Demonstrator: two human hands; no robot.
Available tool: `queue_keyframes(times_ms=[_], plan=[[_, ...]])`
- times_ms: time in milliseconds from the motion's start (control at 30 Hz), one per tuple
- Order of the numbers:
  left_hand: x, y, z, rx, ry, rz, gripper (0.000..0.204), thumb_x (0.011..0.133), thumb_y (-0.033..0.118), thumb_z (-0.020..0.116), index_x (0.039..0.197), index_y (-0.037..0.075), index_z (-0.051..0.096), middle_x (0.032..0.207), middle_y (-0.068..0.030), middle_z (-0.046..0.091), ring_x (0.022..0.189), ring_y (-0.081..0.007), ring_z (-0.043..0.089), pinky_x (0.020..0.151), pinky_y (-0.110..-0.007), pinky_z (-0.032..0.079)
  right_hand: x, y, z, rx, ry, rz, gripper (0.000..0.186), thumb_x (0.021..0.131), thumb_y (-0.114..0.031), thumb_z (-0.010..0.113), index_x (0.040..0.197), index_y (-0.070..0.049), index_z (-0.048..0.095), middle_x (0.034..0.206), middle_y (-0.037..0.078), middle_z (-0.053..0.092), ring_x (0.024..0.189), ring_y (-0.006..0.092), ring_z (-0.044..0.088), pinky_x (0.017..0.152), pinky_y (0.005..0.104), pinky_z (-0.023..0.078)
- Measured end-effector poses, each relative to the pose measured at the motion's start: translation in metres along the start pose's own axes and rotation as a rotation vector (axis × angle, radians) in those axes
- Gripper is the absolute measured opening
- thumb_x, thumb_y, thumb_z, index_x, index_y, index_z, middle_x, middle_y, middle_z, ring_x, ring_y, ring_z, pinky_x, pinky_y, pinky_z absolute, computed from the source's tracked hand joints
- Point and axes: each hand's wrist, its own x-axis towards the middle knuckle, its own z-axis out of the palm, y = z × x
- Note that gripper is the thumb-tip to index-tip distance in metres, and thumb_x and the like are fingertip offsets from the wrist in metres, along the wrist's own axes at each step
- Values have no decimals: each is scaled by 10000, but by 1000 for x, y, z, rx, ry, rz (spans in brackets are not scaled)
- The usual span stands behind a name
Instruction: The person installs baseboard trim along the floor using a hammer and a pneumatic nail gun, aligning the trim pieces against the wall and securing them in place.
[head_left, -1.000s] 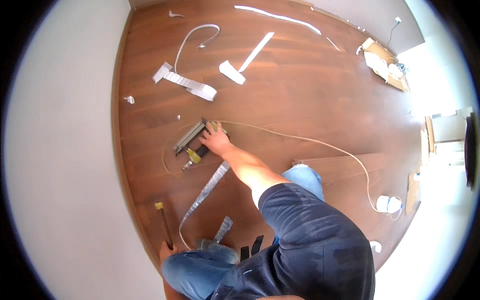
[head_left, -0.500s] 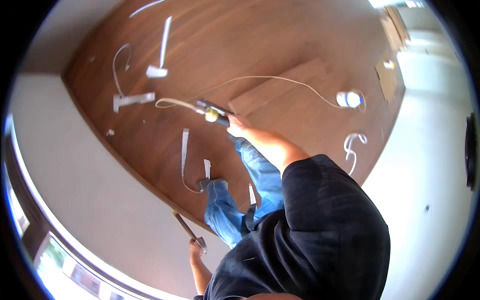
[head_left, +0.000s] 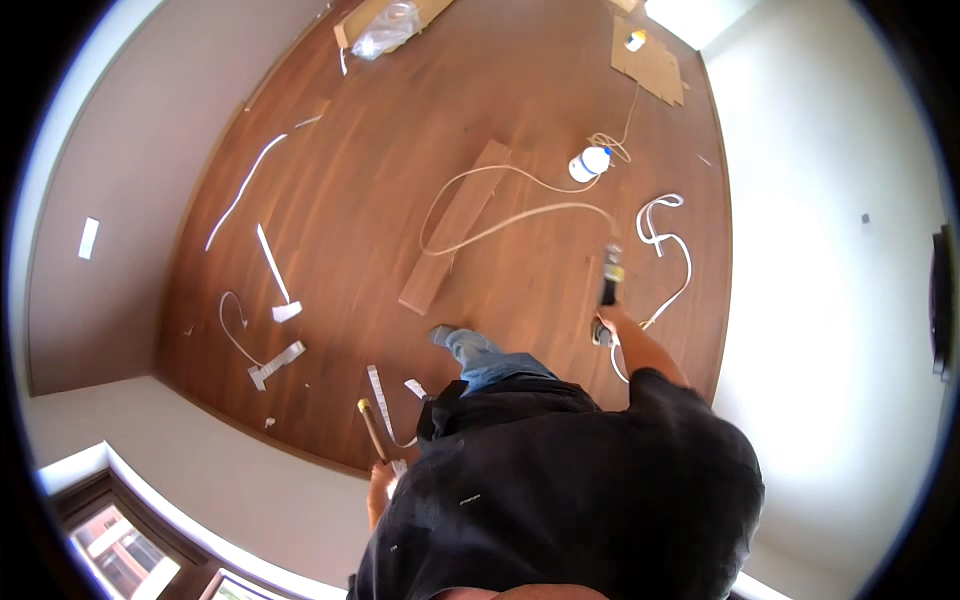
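Note:
My right hand (head_left: 612, 318), out to the right over the floor, is wrapped round the black grip of what looks like an air nail gun (head_left: 611, 285). A tan hose (head_left: 520, 213) runs from its end in a loop across the floor. On the other side, low by the wall, my left hand (head_left: 378, 484) is closed on a hammer (head_left: 373, 430); its wooden handle with a yellow tip points up and away, and the metal head by my fingers is partly hidden. A loose brown plank (head_left: 455, 230) lies ahead of my foot, under part of the hose.
A white jug with a blue cap (head_left: 588, 165) stands beside coiled hose. White strapping (head_left: 688, 265) lies near the right wall, with paper strips (head_left: 275, 368) at left. Cardboard (head_left: 645, 65) and a plastic bag (head_left: 390, 30) lie at the far end.
My body and view have turned. The nail gun has swung from ahead of me to my right side, pulling the hose along. The hammer stays in my left hand.

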Motion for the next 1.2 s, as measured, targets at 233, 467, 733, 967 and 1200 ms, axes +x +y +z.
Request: queue_keyframes(times_ms=[233,467,733,967,1200], plan=[[11,41,-52,45,-9,-117,770,818,495,775,1306,-83,629,1186,-286,708,1179,-368,671,976,-422,526,-109,153,-49,1103,-14,686,234,867,-229,633,1056,-102,579,923,80,571,934,289,616,707,616,496],[-27,80,-72,-62,-4,-203,675,829,458,787,1246,-59,666,1091,-241,731,1068,-316,696,888,-409,541,-86,108,-105,1268,146,804,256,910,-277,607,1086,-91,599,984,100,616,931,312,633,728,561,530],[5,154,-61,-214,45,-125,622,828,422,799,1202,-59,672,1029,-215,730,985,-288,695,817,-401,542,115,-59,-379,1516,484,181,303,961,-332,577,1120,-78,622,1054,123,668,927,339,652,751,499,568],[8,169,-100,-303,146,-122,576,827,390,809,1164,-59,678,975,-192,728,912,-263,694,755,-394,543,58,-498,-503,1101,547,-952,448,938,-97,716,1330,77,587,1222,153,686,1020,290,697,863,425,608],[42,142,-93,-429,76,-153,531,826,359,820,1126,-59,684,920,-170,726,839,-238,694,694,-388,545,-229,-783,-270,-159,457,-1473,313,954,-136,649,1242,-13,643,866,9,659,725,97,570,648,307,489]])
